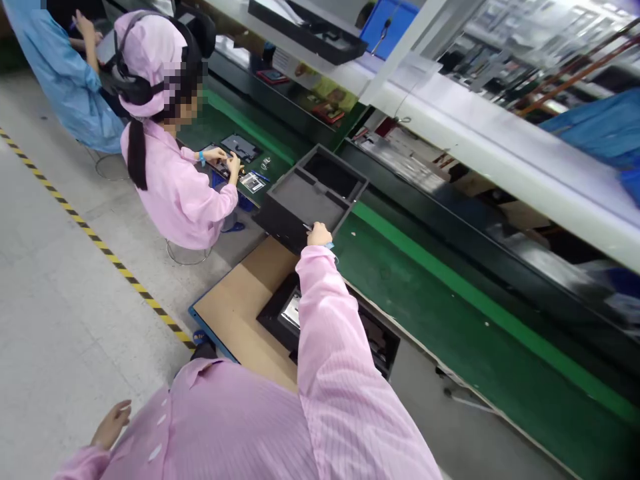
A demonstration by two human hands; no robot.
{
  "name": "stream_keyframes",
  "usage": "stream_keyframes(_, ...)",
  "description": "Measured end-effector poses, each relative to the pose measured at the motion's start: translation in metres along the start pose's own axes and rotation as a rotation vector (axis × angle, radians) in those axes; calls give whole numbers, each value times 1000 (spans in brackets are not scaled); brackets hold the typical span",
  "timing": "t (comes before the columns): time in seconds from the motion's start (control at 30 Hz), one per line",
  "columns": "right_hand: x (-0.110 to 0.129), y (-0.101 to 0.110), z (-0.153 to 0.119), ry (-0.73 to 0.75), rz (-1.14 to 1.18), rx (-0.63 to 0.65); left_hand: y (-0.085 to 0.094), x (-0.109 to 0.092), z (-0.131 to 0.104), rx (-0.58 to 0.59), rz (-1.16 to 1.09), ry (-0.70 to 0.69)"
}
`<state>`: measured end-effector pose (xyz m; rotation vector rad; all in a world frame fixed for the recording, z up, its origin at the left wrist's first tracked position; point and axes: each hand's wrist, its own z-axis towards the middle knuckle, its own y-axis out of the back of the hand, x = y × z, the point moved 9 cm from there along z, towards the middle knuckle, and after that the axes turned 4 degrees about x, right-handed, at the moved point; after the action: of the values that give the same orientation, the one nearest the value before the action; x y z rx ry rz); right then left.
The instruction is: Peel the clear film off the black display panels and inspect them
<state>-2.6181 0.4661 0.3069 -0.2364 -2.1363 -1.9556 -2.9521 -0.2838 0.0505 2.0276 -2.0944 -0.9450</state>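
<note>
My right hand (319, 235) reaches out to the near edge of a black compartment tray (307, 190) on the green bench. Its fingers are closed around something small, thin and grey that is too small to name. My left hand (114, 423) hangs low at the left, away from everything, with its fingers slightly apart and nothing in them. Under my right sleeve, another black tray (277, 320) with a shiny flat piece (291, 311) lies on a tan board (235, 287); my arm hides part of it.
A person in pink (173, 180) sits at the bench, hands over small parts. Another person in blue (65, 73) is beyond. The green bench (400, 267) runs diagonally under a white shelf (450, 140). Yellow-black tape (105, 250) marks the floor.
</note>
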Motion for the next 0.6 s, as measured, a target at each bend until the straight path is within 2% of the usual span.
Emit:
stream_keyframes(0.1, -13, 22, 10, 22, -46, -9, 0, 1, 0, 18, 76, 111)
stream_keyframes(0.27, -37, 90, 23, 71, -94, -70, 3, -17, 12, 81, 125, 131)
stream_keyframes(0.33, -40, 103, 25, 81, -99, -74, 4, -26, 20, 72, 130, 135)
stream_keyframes(0.43, -38, 93, 23, 69, -87, -68, 5, -41, 30, 35, 113, 131)
stream_keyframes(0.6, -30, 32, 8, 26, -6, -45, 7, -57, 32, -3, 45, 138)
